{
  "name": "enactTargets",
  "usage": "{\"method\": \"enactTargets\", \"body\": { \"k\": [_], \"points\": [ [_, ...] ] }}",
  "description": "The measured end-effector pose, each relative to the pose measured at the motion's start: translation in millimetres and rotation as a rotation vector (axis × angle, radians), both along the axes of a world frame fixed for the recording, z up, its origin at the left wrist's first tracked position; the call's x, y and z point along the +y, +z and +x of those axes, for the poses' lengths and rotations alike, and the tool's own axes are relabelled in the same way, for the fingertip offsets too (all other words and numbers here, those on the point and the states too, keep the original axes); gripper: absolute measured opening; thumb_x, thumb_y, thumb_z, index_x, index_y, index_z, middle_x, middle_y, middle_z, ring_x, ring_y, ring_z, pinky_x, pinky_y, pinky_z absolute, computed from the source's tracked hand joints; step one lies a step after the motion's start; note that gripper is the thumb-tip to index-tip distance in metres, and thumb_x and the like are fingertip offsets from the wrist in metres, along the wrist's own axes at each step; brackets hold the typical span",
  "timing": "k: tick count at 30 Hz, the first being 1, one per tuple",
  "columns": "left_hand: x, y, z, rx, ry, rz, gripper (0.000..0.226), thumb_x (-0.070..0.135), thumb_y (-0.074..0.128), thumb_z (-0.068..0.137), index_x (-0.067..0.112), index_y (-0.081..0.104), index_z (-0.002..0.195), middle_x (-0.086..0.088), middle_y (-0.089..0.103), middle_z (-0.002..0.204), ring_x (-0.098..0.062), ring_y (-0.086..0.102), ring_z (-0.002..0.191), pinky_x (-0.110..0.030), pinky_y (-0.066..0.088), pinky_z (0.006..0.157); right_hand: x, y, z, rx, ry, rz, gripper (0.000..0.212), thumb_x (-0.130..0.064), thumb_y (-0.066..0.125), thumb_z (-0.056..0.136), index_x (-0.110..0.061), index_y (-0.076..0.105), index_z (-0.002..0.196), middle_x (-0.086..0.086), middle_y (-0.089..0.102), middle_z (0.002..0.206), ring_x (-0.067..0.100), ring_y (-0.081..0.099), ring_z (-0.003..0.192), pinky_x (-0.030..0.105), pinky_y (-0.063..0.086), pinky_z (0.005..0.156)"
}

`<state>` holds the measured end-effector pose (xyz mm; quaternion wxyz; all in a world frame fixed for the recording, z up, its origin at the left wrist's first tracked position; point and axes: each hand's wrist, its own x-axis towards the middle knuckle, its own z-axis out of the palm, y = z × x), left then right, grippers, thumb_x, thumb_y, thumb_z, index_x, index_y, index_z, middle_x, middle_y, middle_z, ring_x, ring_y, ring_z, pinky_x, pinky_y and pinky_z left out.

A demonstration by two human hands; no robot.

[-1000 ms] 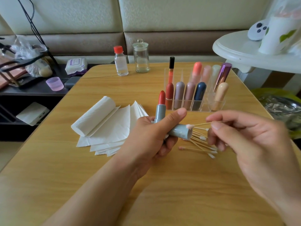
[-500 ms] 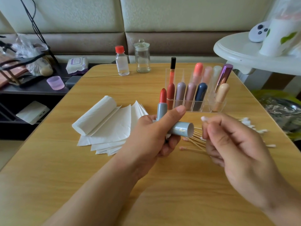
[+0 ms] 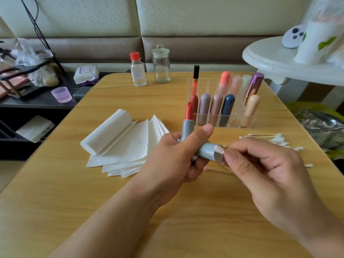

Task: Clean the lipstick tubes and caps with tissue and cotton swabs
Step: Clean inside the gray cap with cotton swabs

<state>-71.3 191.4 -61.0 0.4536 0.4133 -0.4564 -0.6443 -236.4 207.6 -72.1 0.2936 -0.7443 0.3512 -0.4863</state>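
Far left on the table lay the fanned tissue, within reach for wiping. The left hand clamped both the open lipstick tube, upright, and its grey cap, mouth turned right for access. The right hand pinched a cotton swab, tip at the cap's rim. Half a second before, that swab was clear of the cap; it had since closed in. Spare swabs lay far right.

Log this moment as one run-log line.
left hand: holds open red lipstick in grey tube and grey cap | right hand: pinches cotton swab at cap mouth | step: cap cleaning
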Motion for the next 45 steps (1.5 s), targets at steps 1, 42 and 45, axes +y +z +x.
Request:
{"method": "enactTargets", "body": {
  "k": [1, 42, 45],
  "points": [
    [0.1, 0.0, -0.1, 0.002, 0.000, 0.002, 0.040, 0.042, 0.061, 0.078, 0.003, 0.054, 0.074, -0.002, 0.039, 0.047, -0.010, 0.028, 0.037, -0.018, 0.021, 0.038, 0.2, 0.3, -1.1, 0.005, -0.008, 0.000, 0.022, -0.034, 0.055, 0.096, -0.028, 0.066, 0.079, -0.018, 0.058, 0.062, 0.004, 0.048, 0.050, 0.012, 0.034, 0.049],
    [-3.0, -9.9, 3.6, 0.668, -0.412, 0.126, 0.031, 0.035, 0.056, 0.095, 0.007, 0.068, 0.090, -0.002, 0.062, 0.069, -0.005, 0.055, 0.057, -0.014, 0.040, 0.051, 9.7, 9.4, 8.6, -0.133, 0.029, -0.175, 0.017, -0.005, 0.063, 0.095, -0.019, 0.067, 0.103, -0.018, 0.074, 0.095, -0.008, 0.069, 0.078, 0.004, 0.049, 0.071],
    [-5.0, -10.3, 5.3, 0.575, -0.391, 0.108, 0.045, 0.046, 0.046, 0.094, 0.012, 0.074, 0.085, 0.005, 0.058, 0.066, 0.000, 0.050, 0.051, -0.010, 0.038, 0.045, 8.4, 7.3, 8.4, -0.108, -0.018, -0.189, 0.014, -0.009, 0.064, 0.095, -0.020, 0.068, 0.102, -0.032, 0.065, 0.078, -0.010, 0.064, 0.066, 0.000, 0.042, 0.064]
  ]
}}
